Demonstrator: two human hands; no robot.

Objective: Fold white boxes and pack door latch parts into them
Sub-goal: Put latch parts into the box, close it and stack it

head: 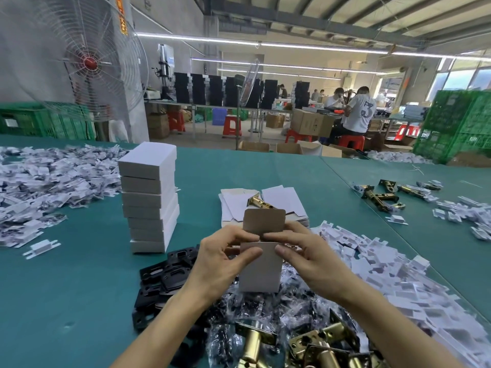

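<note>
Brass latch bolts (318, 346) lie loose at bottom centre. Mid-frame, left hand (220, 261) and right hand (305, 258) pinch a small white cardboard box (261, 269), flap up, not yet closed. Centre-left, a stack of closed white boxes (150, 197) looks done; flat white blanks (279, 199) beyond remain.

The white box (260, 272) hides its inside; the left hand (220, 261) and right hand (310, 258) cover its upper edges. Its raised flap (264, 220) masks part of a brass latch (257, 202). More brass latches (251, 346) run off the bottom edge.
</note>
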